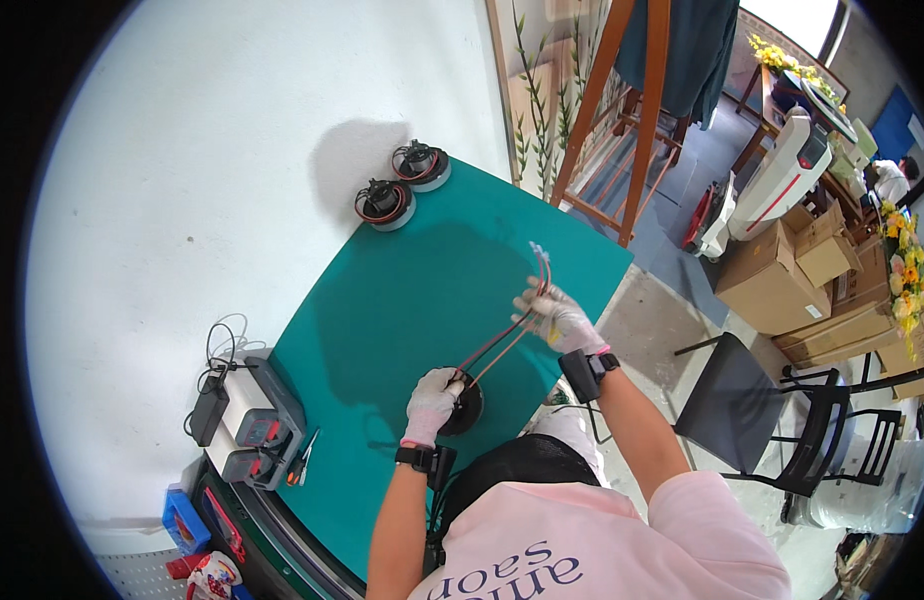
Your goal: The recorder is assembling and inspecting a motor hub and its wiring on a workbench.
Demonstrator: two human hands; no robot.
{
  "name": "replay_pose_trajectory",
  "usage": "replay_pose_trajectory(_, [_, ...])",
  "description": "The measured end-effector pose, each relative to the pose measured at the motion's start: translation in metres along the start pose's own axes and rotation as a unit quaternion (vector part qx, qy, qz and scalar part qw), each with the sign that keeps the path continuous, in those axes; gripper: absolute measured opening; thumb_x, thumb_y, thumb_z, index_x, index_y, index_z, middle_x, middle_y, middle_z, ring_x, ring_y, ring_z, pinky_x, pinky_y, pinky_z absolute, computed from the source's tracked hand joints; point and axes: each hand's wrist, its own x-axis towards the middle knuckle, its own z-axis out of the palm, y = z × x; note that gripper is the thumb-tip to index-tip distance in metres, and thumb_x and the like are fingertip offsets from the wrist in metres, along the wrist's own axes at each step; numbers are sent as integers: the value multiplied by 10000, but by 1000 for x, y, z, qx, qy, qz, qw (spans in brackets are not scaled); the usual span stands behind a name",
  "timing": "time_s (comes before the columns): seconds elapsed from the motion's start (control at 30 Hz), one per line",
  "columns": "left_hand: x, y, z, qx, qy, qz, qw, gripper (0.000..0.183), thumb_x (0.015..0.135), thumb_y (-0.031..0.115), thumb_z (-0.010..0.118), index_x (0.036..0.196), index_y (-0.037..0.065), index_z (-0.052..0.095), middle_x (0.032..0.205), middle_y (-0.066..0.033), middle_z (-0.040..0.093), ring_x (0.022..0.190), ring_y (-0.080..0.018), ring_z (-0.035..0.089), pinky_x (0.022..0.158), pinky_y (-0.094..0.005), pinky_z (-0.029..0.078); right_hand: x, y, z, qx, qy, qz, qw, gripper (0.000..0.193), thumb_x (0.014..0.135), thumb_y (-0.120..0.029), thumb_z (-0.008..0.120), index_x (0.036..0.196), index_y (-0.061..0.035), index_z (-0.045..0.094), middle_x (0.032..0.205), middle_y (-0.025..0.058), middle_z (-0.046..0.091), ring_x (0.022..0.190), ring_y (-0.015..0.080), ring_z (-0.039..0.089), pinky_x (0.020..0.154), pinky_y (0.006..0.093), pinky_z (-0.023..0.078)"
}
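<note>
A round black motor-like unit (468, 408) sits on the green table mat (382, 320) near the front edge, partly hidden by my left hand. My left hand (434, 402), in a white glove, is closed at the unit's top, where red and black wires (497, 347) come out. Up and to the right, the wires run stretched to my right hand (560, 318), also gloved. Its fingers pinch them, and the pale connector ends (539, 250) stick out beyond the fingers. How the left fingertips grip the wires is partly hidden.
Two similar units with coiled wires, one (384, 204) nearer and another (420, 165) behind, stand by the wall. At left are a grey device (272, 420) with cables and screwdrivers (302, 462). A black chair (742, 400) and cardboard boxes (777, 275) are on the right.
</note>
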Motion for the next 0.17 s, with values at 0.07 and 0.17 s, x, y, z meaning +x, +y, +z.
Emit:
replay_pose_trajectory(0.07, [-1,1,-4,22,-5,2,1000,291,803,251,533,1024,79,612,1026,-134,601,988,-319,553,847,-400,436,2,27,2,12,-58,48,997,406,828,-52,615,1201,-72,454,1003,57,564,1023,236,564,873,426,477])
replay_pose_trajectory(0.17, [-1,4,-3,40,-5,3,999,308,805,271,535,1041,88,611,1055,-134,597,1013,-308,549,870,-391,430,5,62,4,-28,-110,131,985,442,810,-105,653,1205,-87,455,1026,44,565,1044,248,554,891,435,465])
